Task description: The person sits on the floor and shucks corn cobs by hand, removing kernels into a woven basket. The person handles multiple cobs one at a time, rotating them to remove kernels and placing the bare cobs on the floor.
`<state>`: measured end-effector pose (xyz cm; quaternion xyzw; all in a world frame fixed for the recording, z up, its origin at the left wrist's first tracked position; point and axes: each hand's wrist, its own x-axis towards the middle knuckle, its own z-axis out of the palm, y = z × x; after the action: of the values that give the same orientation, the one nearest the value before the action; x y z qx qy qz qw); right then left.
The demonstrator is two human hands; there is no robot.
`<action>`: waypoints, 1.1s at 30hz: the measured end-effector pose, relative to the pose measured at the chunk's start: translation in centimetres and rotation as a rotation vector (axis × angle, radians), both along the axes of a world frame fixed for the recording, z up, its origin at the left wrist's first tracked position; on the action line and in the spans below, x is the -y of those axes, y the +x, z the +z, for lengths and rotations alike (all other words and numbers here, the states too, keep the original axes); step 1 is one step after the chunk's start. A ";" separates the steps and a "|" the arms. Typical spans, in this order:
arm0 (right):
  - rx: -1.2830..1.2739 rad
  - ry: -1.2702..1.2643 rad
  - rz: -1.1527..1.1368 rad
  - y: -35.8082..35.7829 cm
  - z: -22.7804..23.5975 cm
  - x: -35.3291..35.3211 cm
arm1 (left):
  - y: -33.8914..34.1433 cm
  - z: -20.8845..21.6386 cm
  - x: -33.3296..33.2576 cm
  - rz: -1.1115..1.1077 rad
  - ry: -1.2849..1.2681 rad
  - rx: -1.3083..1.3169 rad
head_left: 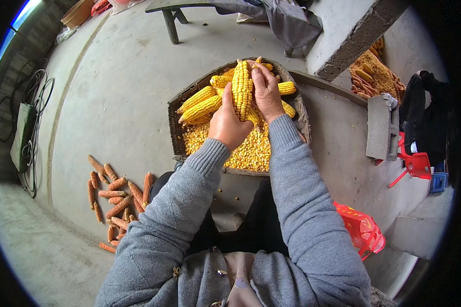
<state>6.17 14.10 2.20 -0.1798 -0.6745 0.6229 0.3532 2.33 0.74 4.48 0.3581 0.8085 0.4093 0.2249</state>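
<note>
An ear of corn (242, 89) stands nearly upright in my grip, its rows of yellow kernels facing me. My left hand (228, 124) wraps round its lower part, thumb along the left side. At the upper right of the ear, my right hand (267, 93) is closed with thumb and fingers against it; some of those fingers are hidden. Below both hands sits a woven basket (174, 130). Several whole ears (202, 108) lie at its far side, and loose yellow kernels (251, 153) fill the near part.
Bare reddish cobs (119, 200) lie piled on the floor at left. A red bag (361, 227) is at my right. Farther right are a concrete block (382, 128), a red chair (416, 162) and a corn heap (376, 71). A bench (170, 25) stands beyond the basket; cables (35, 110) hang at far left.
</note>
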 end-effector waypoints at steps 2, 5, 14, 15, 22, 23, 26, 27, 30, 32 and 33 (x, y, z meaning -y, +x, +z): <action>-0.032 0.063 -0.055 -0.2 -0.7 -0.2 | -0.2 -0.3 0.0 -0.005 0.042 -0.007; -0.036 -0.087 0.011 -0.3 -0.5 -0.1 | -0.5 -0.2 -0.1 -0.004 0.020 -0.010; -0.071 -0.189 0.077 0.0 0.6 0.8 | -1.5 -1.8 -0.3 -0.005 0.159 0.046; -0.049 -0.170 0.075 -0.1 0.3 0.8 | -1.6 -1.7 -0.4 -0.002 0.160 0.053; -0.087 -0.226 0.172 0.0 0.2 0.7 | -1.9 -1.7 -0.6 -0.026 0.230 0.203; -0.086 -0.219 0.170 -0.1 0.0 0.6 | -2.0 -1.9 -0.6 -0.026 0.234 0.167; -0.123 -0.248 0.197 0.0 -0.2 0.5 | -2.2 -2.2 -0.6 -0.030 0.251 0.144; -0.142 -0.266 0.212 0.0 -0.2 0.6 | -2.3 -2.1 -0.6 -0.036 0.262 0.192; -0.129 -0.332 0.218 0.1 0.3 0.9 | -2.2 -1.4 -0.6 -0.027 0.231 0.237; -0.093 -0.273 0.211 0.0 0.4 1.3 | -2.1 -1.4 -0.7 -0.022 0.218 0.239; -0.076 -0.244 0.210 -0.1 0.4 1.5 | -2.2 -1.7 -0.7 -0.023 0.225 0.241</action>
<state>6.08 12.64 2.59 -0.1263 -0.5951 0.7399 0.2871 0.08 1.42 2.74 0.3388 0.7204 0.5346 0.2835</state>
